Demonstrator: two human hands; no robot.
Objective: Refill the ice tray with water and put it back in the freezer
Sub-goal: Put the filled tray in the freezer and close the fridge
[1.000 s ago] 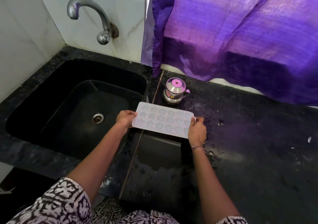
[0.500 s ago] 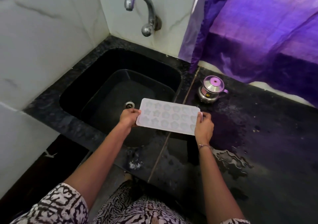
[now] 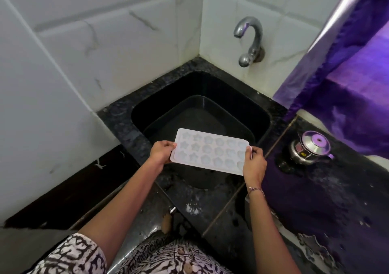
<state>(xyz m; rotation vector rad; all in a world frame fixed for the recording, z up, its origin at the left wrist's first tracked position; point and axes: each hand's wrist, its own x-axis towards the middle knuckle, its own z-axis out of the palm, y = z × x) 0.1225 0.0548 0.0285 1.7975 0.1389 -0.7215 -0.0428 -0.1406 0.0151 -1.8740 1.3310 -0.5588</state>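
Observation:
A white ice tray (image 3: 210, 150) with star and flower shaped cells hangs level over the front of the black sink (image 3: 202, 96). My left hand (image 3: 161, 151) grips its left short edge, thumb on top. My right hand (image 3: 253, 163) pinches its right short edge. The chrome tap (image 3: 249, 40) juts from the tiled wall behind the sink, well above and beyond the tray. No water runs from it. Whether the cells hold water cannot be told.
A small steel pot with a purple lid (image 3: 310, 148) stands on the black counter (image 3: 315, 200) right of the sink. Water puddles lie on the counter at the lower right. A purple curtain (image 3: 347, 63) hangs at the right. White tiled walls (image 3: 94, 42) close the left and back.
The tray, held in both hands, has moved left from above the counter seam to above the sink. My view has swung left, so the tap now stands right of centre.

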